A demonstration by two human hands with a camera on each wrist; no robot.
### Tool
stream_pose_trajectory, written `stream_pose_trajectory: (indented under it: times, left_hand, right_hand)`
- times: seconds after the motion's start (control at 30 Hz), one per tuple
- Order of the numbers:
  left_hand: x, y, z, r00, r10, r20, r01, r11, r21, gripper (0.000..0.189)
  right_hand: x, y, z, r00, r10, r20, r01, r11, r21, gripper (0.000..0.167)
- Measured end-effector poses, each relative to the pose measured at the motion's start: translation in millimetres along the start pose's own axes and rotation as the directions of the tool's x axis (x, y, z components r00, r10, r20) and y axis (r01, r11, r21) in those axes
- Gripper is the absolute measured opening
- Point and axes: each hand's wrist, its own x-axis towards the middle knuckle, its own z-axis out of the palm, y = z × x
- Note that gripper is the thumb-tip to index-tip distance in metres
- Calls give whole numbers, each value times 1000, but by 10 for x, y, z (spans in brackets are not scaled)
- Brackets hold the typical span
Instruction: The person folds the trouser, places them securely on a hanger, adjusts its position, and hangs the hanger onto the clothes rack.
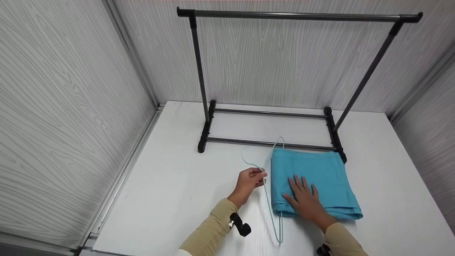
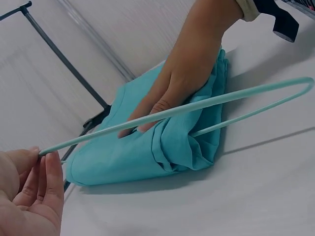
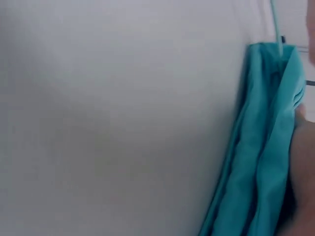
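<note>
A folded turquoise cloth lies on the white table, its layers showing at the near edge. Part of a pale green wire hanger runs inside the fold; one side sticks out at the left, with ends beyond the cloth's near and far edges. My left hand pinches the hanger's wire between thumb and fingers, left of the cloth. In the left wrist view the wire slants up from those fingertips. My right hand rests with spread fingers on the cloth. The right wrist view shows the cloth's layered edge close up.
A dark metal garment rack stands at the back of the table. Its lower bar passes just behind the cloth, near the hanger's hook. Grey wood-patterned panels enclose the table at the left, back and right.
</note>
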Motion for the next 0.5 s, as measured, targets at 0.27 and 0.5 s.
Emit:
stream_pose_trajectory:
  times: [0.27,0.5]
  left_hand:
    - [68,215,74,1000,-20,2,20,999,-45,26]
    - [84,459,260,995,-63,76,71,991,-117,41]
  right_hand:
    - [-99,-610,-303,997,-1,72,-35,864,503,38]
    - [-178,-902,-514,952,-40,303,-174,744,645,41]
